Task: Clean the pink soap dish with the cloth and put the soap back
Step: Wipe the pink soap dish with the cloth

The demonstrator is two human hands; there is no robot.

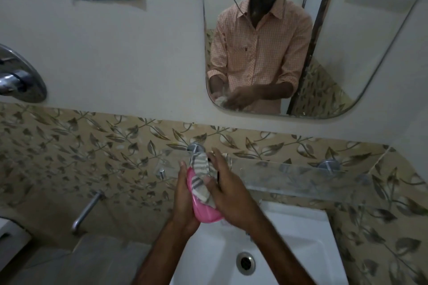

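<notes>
My left hand [184,194] holds the pink soap dish [205,211] from its left side, tilted up on edge above the back of the basin. My right hand [228,194] presses a grey and white striped cloth [201,178] against the inside of the dish. The cloth covers the upper half of the dish and bunches up above it. I see no soap in this view.
A white basin [289,245] with a metal drain [246,262] lies below my hands. A glass shelf [301,180] on metal mounts runs along the leaf-patterned tiles to the right. A mirror [278,41] hangs above. A wall tap [86,211] sticks out at the left.
</notes>
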